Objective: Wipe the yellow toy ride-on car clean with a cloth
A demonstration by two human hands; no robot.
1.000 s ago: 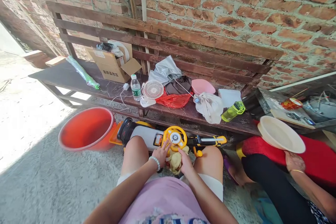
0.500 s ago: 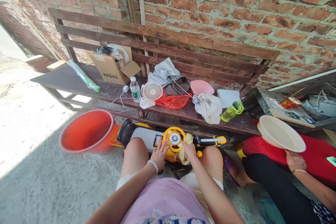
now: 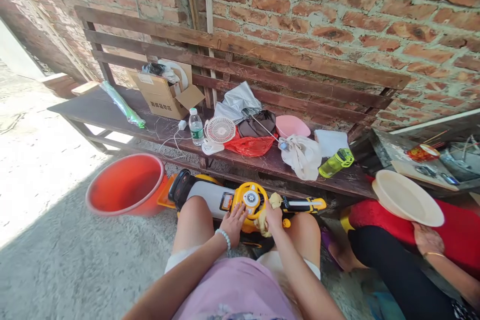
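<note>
The left hand [image 3: 233, 225] lies spread on the glossy yellow plastic steering wheel [image 3: 252, 199] of a toy ride-on car [image 3: 206, 197]. The right hand [image 3: 273, 217] grips a crumpled yellow cloth [image 3: 275, 201], now higher, against the wheel's right rim. A smooth orange plastic tub [image 3: 125, 185] stands left, beside the car.
</note>
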